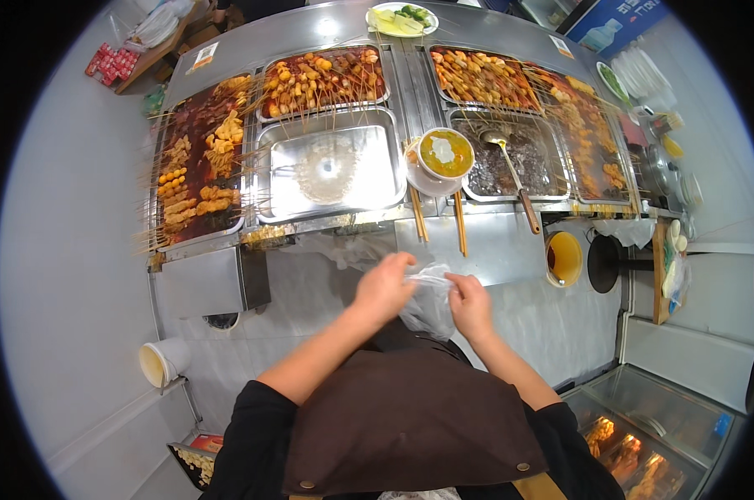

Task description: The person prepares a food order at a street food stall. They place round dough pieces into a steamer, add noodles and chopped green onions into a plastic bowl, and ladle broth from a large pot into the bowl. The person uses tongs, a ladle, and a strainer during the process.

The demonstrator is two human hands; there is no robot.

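My left hand point(386, 284) and my right hand point(469, 303) pinch the top of a clear plastic bag point(426, 309) between them, in front of my brown apron. The bag hangs down, crumpled; I cannot tell whether anything is inside. Beyond my hands, a white bowl of soup point(446, 153) with greens stands at the counter's middle on what looks like another pale dish. Two pairs of wooden chopsticks point(461, 225) jut out towards me beneath it. A ladle point(508, 169) with a wooden handle rests in the pan of dark broth point(483, 156) to the right.
Metal trays of skewers in red broth point(327, 78) line the counter, sticks poking over the edges. A steel pan point(333, 162) with clear liquid sits front left. Below the counter are a steel box point(208, 281) and a yellow-lined bucket point(563, 259). A glass case point(652, 412) stands right.
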